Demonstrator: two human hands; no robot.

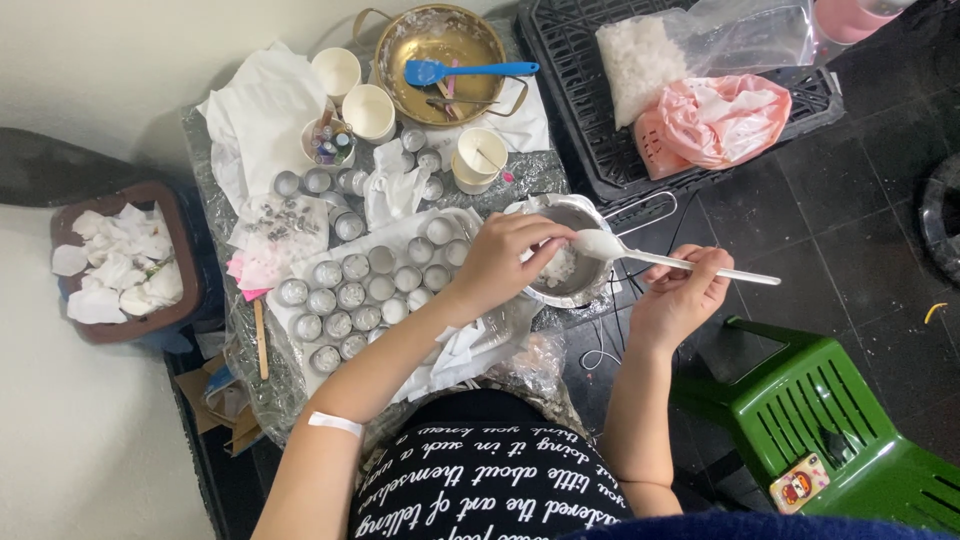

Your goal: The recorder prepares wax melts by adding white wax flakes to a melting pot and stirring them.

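My right hand (pixel 682 290) grips the handle of a white spoon (pixel 660 258), whose bowl hangs over a small steel pot (pixel 572 262) holding white stuff. My left hand (pixel 508 258) reaches into that pot, fingertips at the spoon's bowl, pinching some of the white stuff. Left of the pot, several small round metal cups (pixel 362 295) filled with pale wax stand in rows on white paper.
A brass bowl (pixel 440 50) with a blue spatula (pixel 462 70) sits at the back beside white paper cups (pixel 370 110). A black crate (pixel 600 150) holds a bag of white flakes (pixel 640 60) and pink plastic. A green stool (pixel 830 420) stands right; a brown bin (pixel 185 300) of tissues stands left.
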